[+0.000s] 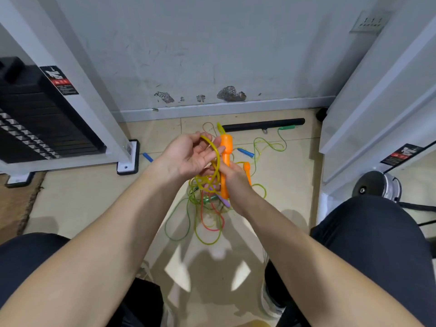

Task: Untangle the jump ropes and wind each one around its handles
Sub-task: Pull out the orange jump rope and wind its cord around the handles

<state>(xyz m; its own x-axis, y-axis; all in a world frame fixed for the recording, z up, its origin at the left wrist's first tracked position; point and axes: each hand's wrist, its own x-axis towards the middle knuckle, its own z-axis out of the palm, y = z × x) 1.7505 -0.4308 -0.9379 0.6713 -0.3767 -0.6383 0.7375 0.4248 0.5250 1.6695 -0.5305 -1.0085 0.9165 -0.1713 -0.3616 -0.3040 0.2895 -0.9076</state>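
Handles [225, 159] hide right hand's [236, 184] grip; left hand [188, 156] pinches yellow rope [215, 148].

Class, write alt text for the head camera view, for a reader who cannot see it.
A seated person's right hand grips an orange jump-rope handle upright while the left hand holds a loop of yellow rope beside it. More tangled ropes, green, pink and yellow, lie on the tiled floor below.

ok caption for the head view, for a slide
Right hand grips orange handles, left hand holds a yellow rope loop, other ropes tangled on the floor below.
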